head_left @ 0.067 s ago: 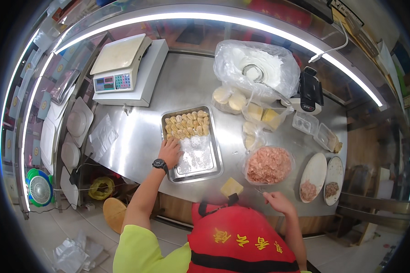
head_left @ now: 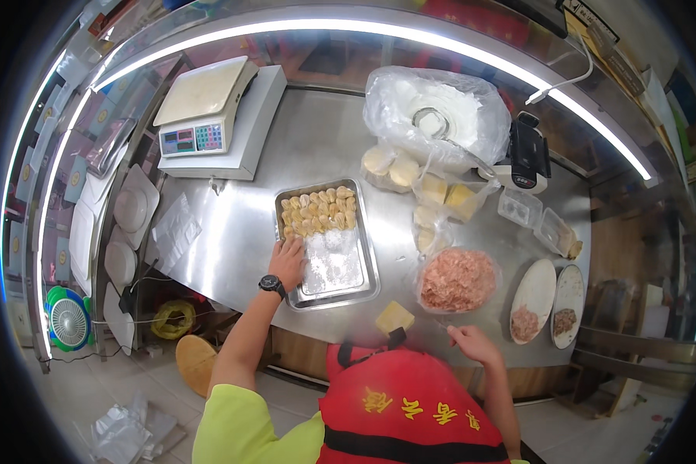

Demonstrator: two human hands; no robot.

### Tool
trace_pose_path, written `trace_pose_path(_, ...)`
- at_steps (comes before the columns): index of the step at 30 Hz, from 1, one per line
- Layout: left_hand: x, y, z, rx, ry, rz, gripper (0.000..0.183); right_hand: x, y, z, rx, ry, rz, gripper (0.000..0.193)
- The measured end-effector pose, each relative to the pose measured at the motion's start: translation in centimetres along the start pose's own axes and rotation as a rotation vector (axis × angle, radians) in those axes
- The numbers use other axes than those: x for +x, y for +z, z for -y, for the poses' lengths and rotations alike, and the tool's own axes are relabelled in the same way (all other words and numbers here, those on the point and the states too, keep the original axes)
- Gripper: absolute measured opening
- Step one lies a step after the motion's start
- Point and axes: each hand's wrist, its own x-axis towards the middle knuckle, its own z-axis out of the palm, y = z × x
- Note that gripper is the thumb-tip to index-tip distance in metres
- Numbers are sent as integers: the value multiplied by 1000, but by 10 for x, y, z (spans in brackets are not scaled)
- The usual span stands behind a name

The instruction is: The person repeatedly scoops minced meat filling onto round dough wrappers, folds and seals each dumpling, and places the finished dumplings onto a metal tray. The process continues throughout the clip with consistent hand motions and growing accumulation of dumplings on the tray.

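Note:
My left hand [head_left: 288, 261] reaches over the left side of a metal tray [head_left: 372, 277]. Its fingertips are closed at a small wrapped wonton [head_left: 288, 231], just below the rows of wontons [head_left: 317, 210] that fill the tray's far part. White flour dusts the tray's near part. My right hand [head_left: 474, 342] is closed around a thin stick-like tool [head_left: 442, 323] by the table's front edge. Just beyond it sits a big mound of pink minced meat [head_left: 458, 280] in clear plastic. A stack of square yellow wrappers [head_left: 395, 317] lies between my hands at the front edge.
A scale [head_left: 201, 116] stands on a white box at the far left. Flour in a plastic-lined container [head_left: 464, 108] holds a scoop. Bagged wrappers [head_left: 448, 197] lie before it. Two oval plates [head_left: 535, 290] with meat remnants stand right. A plastic bag [head_left: 176, 230] lies left.

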Motion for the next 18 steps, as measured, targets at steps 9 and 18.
trace_pose_path(9,-5,-3,-163,-646,226,317,11,-6,13,-14,248,-15,-91,42)
trace_pose_path(18,-15,30,-241,-476,433,389,13,-20,27,-57,560,-48,-268,41)
